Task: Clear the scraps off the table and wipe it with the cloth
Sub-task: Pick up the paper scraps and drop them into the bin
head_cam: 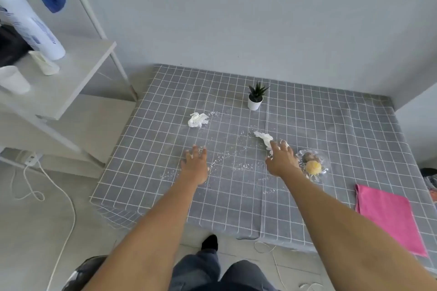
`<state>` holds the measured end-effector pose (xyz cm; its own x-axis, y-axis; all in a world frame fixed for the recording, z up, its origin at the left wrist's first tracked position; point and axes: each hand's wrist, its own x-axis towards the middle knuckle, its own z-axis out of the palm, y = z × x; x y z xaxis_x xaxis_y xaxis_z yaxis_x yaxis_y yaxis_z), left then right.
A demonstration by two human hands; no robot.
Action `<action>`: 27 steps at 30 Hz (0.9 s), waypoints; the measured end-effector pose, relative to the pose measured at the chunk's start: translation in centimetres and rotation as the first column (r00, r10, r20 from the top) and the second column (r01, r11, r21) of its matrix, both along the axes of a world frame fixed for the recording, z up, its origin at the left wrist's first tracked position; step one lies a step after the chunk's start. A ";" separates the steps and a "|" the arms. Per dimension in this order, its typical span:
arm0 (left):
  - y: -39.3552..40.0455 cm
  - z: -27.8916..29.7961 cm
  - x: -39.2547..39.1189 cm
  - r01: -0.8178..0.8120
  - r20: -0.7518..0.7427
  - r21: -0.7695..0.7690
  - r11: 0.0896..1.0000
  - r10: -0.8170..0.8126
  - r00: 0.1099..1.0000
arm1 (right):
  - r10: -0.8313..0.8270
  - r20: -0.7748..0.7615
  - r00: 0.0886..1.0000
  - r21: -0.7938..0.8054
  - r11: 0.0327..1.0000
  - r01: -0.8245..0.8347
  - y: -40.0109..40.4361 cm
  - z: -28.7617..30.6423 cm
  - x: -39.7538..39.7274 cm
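Note:
A low table under a grey checked cloth point(331, 130) carries two crumpled white tissues. One tissue point(198, 120) lies at the far left, beyond my left hand point(195, 165), which hovers open with fingers spread. The other tissue point(264, 137) lies at the centre, and the fingertips of my right hand point(281, 159) touch its near end, fingers apart. White crumbs point(227, 156) are scattered between the hands. A folded pink cloth point(390, 215) lies at the near right edge.
A small potted plant point(255, 97) stands at the back. A glass dish point(313, 168) with a yellow ball sits just right of my right hand. A white shelf point(71, 82) with bottles and cups stands left. Cables point(59, 186) trail over the floor.

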<state>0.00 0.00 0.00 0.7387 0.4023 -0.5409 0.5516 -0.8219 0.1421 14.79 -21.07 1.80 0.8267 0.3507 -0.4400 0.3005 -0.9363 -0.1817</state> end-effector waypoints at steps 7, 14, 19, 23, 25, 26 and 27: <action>-0.3 -1.8 -0.6 -0.036 0.040 -0.001 0.999 0.036 0.999 | -0.060 -0.018 0.998 -0.009 0.998 0.060 0.0 -2.3 1.6; -0.1 -2.0 1.0 -0.100 0.170 0.014 0.995 0.096 0.981 | -0.060 0.077 0.995 0.102 0.993 0.052 0.4 -3.0 2.7; 1.2 -1.1 3.2 -0.144 0.276 0.060 0.988 0.122 0.953 | -0.091 0.134 0.987 0.177 0.982 0.067 0.6 -2.7 3.9; 3.1 -0.2 5.3 -0.178 0.384 0.089 0.980 0.131 0.914 | -0.046 0.189 0.981 0.239 0.971 -0.001 1.7 -2.1 4.9; 4.4 0.1 6.4 -0.196 0.428 0.101 0.976 0.135 0.894 | 0.014 0.209 0.978 0.246 0.967 -0.067 2.6 -2.0 5.2; 5.0 0.3 7.0 -0.203 0.444 0.100 0.974 0.139 0.885 | 0.043 0.214 0.976 0.245 0.965 -0.096 3.2 -2.1 5.4; 5.5 0.3 7.5 -0.209 0.450 0.096 0.973 0.145 0.881 | 0.070 0.210 0.975 0.242 0.963 -0.121 3.7 -2.3 5.5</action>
<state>7.48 5.49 0.32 0.7963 0.5950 -0.1089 0.5975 -0.7453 0.2959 20.28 -17.36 -0.47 0.8450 0.5107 -0.1585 0.4403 -0.8328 -0.3356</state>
